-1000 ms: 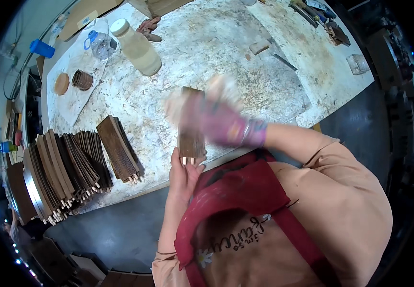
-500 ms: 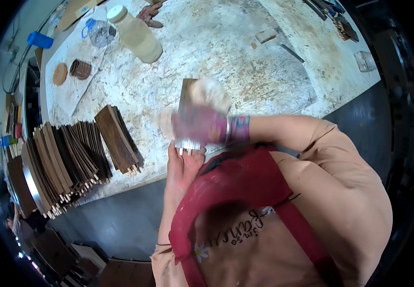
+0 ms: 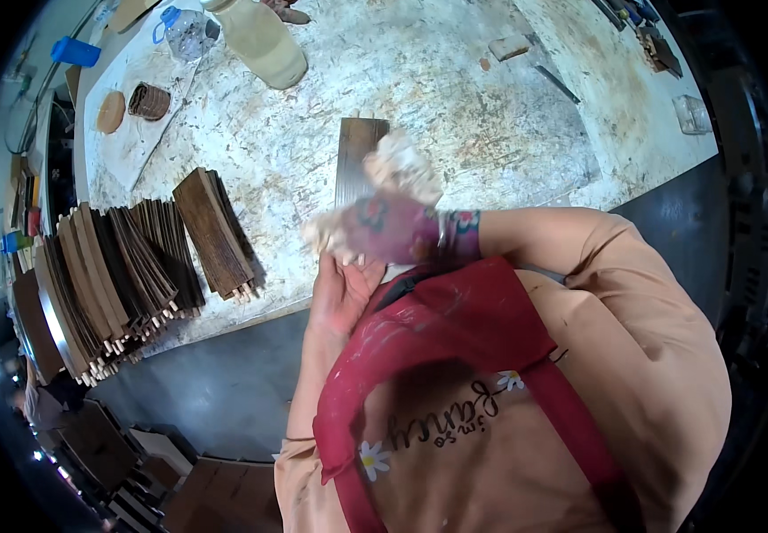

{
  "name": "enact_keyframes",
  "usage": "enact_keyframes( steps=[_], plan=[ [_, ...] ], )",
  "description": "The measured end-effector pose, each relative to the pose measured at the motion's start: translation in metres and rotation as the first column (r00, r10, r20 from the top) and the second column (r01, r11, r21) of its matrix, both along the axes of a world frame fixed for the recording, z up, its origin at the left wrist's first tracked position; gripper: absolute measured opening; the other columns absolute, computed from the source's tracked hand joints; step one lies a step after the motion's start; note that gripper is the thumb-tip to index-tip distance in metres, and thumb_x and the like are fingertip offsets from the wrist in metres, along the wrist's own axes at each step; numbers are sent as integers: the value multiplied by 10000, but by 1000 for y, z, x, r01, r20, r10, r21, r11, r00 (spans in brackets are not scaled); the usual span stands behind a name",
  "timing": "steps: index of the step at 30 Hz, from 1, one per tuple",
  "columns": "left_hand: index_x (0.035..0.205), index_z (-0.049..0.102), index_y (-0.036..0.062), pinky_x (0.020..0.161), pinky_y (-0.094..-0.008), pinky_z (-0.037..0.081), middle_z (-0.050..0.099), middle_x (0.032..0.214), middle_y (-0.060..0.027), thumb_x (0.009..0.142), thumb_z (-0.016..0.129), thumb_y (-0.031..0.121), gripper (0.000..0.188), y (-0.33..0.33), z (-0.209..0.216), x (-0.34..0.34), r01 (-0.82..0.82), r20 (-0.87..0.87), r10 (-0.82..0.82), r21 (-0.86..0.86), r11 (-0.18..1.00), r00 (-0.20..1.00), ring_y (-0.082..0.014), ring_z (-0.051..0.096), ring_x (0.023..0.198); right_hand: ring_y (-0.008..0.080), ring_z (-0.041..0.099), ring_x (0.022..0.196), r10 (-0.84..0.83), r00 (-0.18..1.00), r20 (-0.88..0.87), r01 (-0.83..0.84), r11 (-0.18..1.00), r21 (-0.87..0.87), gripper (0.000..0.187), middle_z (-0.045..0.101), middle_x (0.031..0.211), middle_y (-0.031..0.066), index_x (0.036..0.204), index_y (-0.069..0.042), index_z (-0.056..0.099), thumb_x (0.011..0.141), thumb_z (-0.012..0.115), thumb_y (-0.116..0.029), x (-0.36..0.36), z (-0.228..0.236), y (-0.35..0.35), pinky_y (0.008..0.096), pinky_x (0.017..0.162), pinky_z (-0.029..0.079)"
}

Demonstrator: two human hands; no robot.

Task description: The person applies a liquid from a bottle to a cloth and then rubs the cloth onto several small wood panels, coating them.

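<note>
A dark brown wooden slat point(image 3: 362, 151) lies lengthwise before me on the table, small pegs at its far end. My right hand point(image 3: 393, 229), in a purple flowered glove, is closed on a bunched cream rag point(image 3: 404, 169) pressed over the slat. The rag sticks out on both sides of the glove and covers the slat's near part. My bare left hand point(image 3: 346, 286) is palm up at the slat's near end, holding it from below; its fingers are partly hidden by rag and glove.
Several pegged slats point(image 3: 117, 275) stand fanned at the left, beside a shorter stack point(image 3: 213, 233). A large bottle of cloudy liquid point(image 3: 266, 44), a blue-capped jug point(image 3: 187, 37), a brown ribbed cup point(image 3: 149, 102) and a round tan piece point(image 3: 110, 112) stand farther back. A glass jar point(image 3: 691, 115) sits far right.
My gloved right hand and the rag have slid toward me along the slat, now hiding its near-end pegs. The left hand keeps its hold. The view has shifted slightly.
</note>
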State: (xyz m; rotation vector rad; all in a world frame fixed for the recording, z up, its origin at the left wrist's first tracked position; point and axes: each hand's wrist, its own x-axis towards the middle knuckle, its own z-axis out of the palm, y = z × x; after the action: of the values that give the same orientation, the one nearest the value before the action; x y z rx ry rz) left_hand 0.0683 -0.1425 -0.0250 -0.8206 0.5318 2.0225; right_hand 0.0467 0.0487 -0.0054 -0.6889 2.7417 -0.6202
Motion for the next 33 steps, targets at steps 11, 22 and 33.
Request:
enact_keyframes(
  steps=[11, 22, 33],
  plan=[
    [1379, 390, 25, 979, -447, 527, 555, 1255, -228, 1049, 315, 442, 537, 10, 5, -3, -6, -18, 5, -81, 997, 1000, -350, 585, 1161, 288, 648, 932, -13, 939, -344, -50, 983, -175, 337, 664, 1015, 168, 1214, -32, 585, 912, 528, -171, 25, -16, 3, 416, 796, 525],
    [1300, 565, 101, 985, -448, 420, 471, 1341, -216, 807, 744, 241, 542, 11, 27, 4, -491, -189, -921, -800, 346, -341, -426, 479, 1191, 255, 587, 935, -689, 725, -17, 563, 607, -561, 224, 596, 975, 105, 980, -30, 642, 870, 632, -225, -30, 37, 163, 350, 810, 475],
    [1459, 362, 64, 1064, -493, 334, 425, 1386, -254, 736, 811, 336, 893, -89, 43, -29, -686, 0, -874, -620, -381, 486, -423, 404, 1274, 339, 572, 1071, -382, 863, -331, 323, 920, -220, 349, 583, 1176, 140, 1143, -131, 635, 796, 668, -155, -27, -14, 113, 412, 912, 468]
  ],
)
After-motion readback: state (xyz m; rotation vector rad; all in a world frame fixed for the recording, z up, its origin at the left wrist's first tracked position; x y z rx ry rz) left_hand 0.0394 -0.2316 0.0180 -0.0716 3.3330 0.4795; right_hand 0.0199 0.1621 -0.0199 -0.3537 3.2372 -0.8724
